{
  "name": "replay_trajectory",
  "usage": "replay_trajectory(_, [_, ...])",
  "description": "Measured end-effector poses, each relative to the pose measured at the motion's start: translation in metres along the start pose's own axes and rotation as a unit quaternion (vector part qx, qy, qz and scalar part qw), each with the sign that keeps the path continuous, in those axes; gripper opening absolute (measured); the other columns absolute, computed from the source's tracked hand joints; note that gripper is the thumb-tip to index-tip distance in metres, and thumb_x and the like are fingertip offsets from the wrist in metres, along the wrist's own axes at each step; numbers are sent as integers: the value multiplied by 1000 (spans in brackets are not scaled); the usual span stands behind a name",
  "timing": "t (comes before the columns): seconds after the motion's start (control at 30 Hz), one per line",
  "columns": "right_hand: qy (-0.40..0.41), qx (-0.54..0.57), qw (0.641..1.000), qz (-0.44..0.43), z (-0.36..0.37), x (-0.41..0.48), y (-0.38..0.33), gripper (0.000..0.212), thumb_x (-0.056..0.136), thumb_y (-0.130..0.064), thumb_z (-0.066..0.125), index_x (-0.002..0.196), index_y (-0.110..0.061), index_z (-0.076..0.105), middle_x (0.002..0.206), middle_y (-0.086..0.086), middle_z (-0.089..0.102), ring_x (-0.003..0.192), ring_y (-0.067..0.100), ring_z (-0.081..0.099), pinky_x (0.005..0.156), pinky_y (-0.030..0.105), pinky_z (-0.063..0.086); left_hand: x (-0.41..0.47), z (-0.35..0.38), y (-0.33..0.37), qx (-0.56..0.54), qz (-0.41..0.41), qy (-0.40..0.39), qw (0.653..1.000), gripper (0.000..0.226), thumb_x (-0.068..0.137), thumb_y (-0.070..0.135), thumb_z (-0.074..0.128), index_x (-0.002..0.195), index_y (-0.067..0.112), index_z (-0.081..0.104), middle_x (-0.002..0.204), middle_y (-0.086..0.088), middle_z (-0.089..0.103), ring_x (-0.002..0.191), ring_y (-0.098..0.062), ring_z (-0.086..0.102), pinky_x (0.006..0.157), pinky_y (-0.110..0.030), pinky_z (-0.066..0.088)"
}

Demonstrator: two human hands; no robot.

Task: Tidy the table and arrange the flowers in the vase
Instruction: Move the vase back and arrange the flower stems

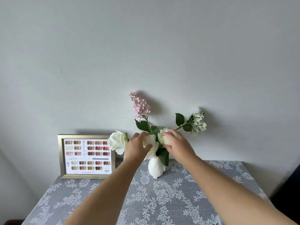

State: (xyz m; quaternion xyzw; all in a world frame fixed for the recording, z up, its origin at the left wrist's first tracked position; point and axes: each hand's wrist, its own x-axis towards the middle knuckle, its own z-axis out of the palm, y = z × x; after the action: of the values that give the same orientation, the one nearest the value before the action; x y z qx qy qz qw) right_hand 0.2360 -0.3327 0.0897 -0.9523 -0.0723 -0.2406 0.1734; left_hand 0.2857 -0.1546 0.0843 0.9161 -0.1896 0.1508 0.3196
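Small white ribbed ceramic vase stands on the grey lace-patterned tablecloth, near the wall. Left hand pinches a white bloom just above the vase; right hand cups another white bloom beside it. Pink lilac spray rises above the vase. Gold-framed nail-colour chart leans left of the vase.
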Motion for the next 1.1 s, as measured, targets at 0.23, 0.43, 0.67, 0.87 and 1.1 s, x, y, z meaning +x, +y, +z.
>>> replay_trajectory(0.23, [-15,-28,999,12,26,-7,-7,46,82,-9,62,126,-15,50,138,5,41,127,20,35,96,32,42,-7,2,-1,-27,4,-6,1000,49,71,29,74,115,24,55,107,-3,60,88,-23,59,72,-28,47])
replay_trajectory(0.43, [8,-16,1000,6,13,-12,-1,61,77,-37,68,131,-25,43,138,-1,42,119,20,41,94,35,44,-11,-3,-3,-38,11,-7,999,59,65,38,78,117,28,52,111,1,58,95,-19,58,75,-29,49])
replay_trajectory(0.67, [64,122,983,119,3,-21,11,47,89,-40,48,134,-34,35,142,-4,38,124,18,38,97,36,39,-28,-10,0,13,16,27,999,56,71,58,64,119,36,46,123,8,48,105,-14,51,67,-29,51])
replay_trajectory(0.87, [38,300,933,194,-1,-21,12,38,91,-26,52,128,-30,48,125,-3,49,111,12,49,89,32,48,-37,-2,-3,-75,-42,34,996,38,77,26,58,115,30,52,114,1,51,83,-13,55,66,-25,44])
replay_trajectory(1.1, [-5,267,954,139,6,-22,-2,45,83,-16,64,125,-26,53,108,-4,57,91,12,61,72,15,52,-33,7,-7,-141,-41,8,989,31,76,16,64,105,26,62,100,3,56,91,-16,59,79,-26,47])
